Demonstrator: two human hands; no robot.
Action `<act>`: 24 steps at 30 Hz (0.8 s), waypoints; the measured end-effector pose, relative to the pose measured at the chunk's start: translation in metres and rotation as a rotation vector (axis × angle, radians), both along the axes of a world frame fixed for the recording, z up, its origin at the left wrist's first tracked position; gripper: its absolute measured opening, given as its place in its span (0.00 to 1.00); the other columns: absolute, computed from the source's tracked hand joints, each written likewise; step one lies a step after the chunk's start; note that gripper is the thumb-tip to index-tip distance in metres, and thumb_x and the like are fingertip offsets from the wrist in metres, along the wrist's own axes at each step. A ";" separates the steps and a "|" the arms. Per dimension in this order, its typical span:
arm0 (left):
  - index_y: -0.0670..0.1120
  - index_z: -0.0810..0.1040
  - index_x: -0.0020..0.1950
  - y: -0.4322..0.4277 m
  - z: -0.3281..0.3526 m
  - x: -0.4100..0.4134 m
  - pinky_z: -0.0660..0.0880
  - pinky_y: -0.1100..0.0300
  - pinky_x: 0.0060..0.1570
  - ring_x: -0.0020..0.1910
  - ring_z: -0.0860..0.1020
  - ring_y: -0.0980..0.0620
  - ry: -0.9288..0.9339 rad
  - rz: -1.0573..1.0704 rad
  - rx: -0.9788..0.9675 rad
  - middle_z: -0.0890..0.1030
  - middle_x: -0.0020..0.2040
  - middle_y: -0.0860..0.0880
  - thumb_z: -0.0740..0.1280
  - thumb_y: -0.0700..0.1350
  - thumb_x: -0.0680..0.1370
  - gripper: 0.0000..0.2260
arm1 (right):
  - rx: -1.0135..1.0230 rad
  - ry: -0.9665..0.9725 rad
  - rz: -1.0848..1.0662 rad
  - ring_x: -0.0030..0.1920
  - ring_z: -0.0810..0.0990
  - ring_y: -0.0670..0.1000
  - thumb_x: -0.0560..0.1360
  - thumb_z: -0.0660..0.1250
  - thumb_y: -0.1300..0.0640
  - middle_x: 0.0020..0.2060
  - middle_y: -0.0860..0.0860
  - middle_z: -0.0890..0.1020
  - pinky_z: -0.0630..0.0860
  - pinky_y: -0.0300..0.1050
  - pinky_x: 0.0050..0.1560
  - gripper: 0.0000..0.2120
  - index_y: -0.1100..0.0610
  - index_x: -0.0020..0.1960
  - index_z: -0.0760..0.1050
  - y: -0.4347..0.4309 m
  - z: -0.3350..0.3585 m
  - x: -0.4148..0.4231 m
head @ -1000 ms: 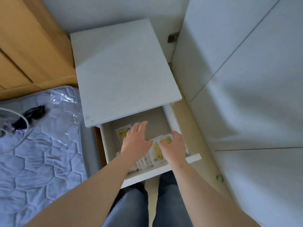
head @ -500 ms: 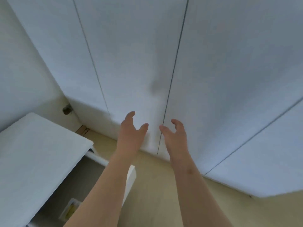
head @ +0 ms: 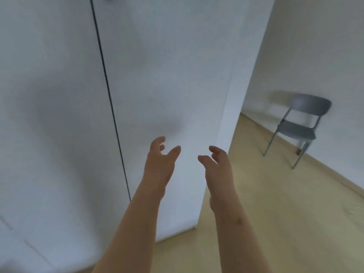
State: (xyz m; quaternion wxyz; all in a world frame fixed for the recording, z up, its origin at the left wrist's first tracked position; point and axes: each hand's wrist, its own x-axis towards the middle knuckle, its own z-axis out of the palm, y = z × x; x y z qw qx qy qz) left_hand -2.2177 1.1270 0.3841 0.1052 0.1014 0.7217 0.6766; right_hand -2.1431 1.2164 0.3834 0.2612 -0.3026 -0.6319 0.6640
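Observation:
Both my bare arms reach forward in front of a tall white wardrobe [head: 167, 75]. My left hand [head: 159, 164] is raised with its fingers loosely curled and its thumb spread, holding nothing. My right hand [head: 216, 164] is level with it, a short gap to the right, also loosely curled and empty. Neither hand touches the wardrobe doors. A dark vertical seam [head: 110, 99] between two doors runs to the left of my left hand.
The wardrobe's right end panel [head: 236, 95] ends just right of my hands. Beyond it lies light wooden floor [head: 275, 213]. A grey chair [head: 299, 127] with thin metal legs stands against the white wall at the right.
The view has swung right, from the open drawer of the white nightstand to the wardrobe's end. Both hands came out of the drawer, let go of the packets and now hang empty in the air.

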 end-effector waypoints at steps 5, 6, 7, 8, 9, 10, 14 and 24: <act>0.55 0.66 0.69 0.124 0.008 0.037 0.68 0.58 0.56 0.60 0.71 0.52 -0.066 -0.240 0.035 0.69 0.65 0.53 0.66 0.49 0.78 0.20 | -0.010 0.036 -0.266 0.66 0.68 0.48 0.77 0.64 0.56 0.65 0.46 0.68 0.67 0.48 0.64 0.19 0.48 0.67 0.67 0.102 0.003 0.064; 0.56 0.66 0.69 0.147 0.007 0.045 0.68 0.58 0.55 0.59 0.71 0.52 -0.074 -0.285 0.029 0.69 0.65 0.53 0.65 0.49 0.78 0.20 | -0.011 0.028 -0.319 0.65 0.69 0.49 0.77 0.64 0.55 0.65 0.47 0.69 0.68 0.49 0.65 0.19 0.48 0.67 0.67 0.120 0.000 0.076; 0.56 0.66 0.69 0.170 0.006 0.053 0.68 0.58 0.55 0.59 0.72 0.52 -0.081 -0.327 0.024 0.69 0.65 0.53 0.65 0.49 0.78 0.20 | -0.015 0.016 -0.368 0.65 0.69 0.50 0.77 0.64 0.55 0.66 0.47 0.69 0.68 0.50 0.65 0.18 0.48 0.67 0.68 0.137 -0.002 0.087; 0.56 0.66 0.69 0.192 0.004 0.060 0.68 0.58 0.55 0.61 0.72 0.52 -0.086 -0.369 0.019 0.69 0.66 0.53 0.65 0.49 0.78 0.20 | -0.023 0.005 -0.412 0.65 0.70 0.50 0.77 0.64 0.55 0.66 0.48 0.69 0.68 0.51 0.65 0.18 0.48 0.66 0.68 0.154 -0.005 0.097; 0.55 0.66 0.69 0.214 0.002 0.067 0.68 0.58 0.55 0.62 0.71 0.52 -0.092 -0.413 0.016 0.69 0.66 0.53 0.65 0.49 0.78 0.20 | -0.033 -0.003 -0.453 0.64 0.70 0.51 0.77 0.65 0.55 0.66 0.48 0.70 0.68 0.52 0.66 0.18 0.48 0.66 0.68 0.171 -0.007 0.105; 0.55 0.66 0.69 0.236 -0.001 0.072 0.68 0.59 0.54 0.63 0.71 0.52 -0.103 -0.454 0.014 0.69 0.66 0.52 0.65 0.49 0.78 0.20 | -0.042 -0.006 -0.493 0.64 0.71 0.52 0.77 0.65 0.55 0.65 0.48 0.70 0.68 0.52 0.66 0.18 0.48 0.66 0.68 0.188 -0.009 0.112; 0.53 0.65 0.70 0.328 -0.009 0.083 0.67 0.58 0.52 0.62 0.71 0.52 -0.113 -0.577 0.002 0.70 0.66 0.51 0.65 0.48 0.78 0.21 | -0.054 0.009 -0.643 0.64 0.71 0.53 0.77 0.65 0.55 0.65 0.49 0.71 0.69 0.53 0.65 0.18 0.48 0.65 0.69 0.266 -0.014 0.128; 0.53 0.67 0.68 0.569 -0.006 0.129 0.72 0.52 0.59 0.60 0.74 0.50 -0.087 -0.892 -0.065 0.74 0.63 0.50 0.65 0.48 0.78 0.19 | -0.104 0.067 -0.954 0.62 0.72 0.51 0.77 0.65 0.56 0.62 0.48 0.71 0.69 0.51 0.63 0.14 0.45 0.60 0.69 0.467 -0.003 0.179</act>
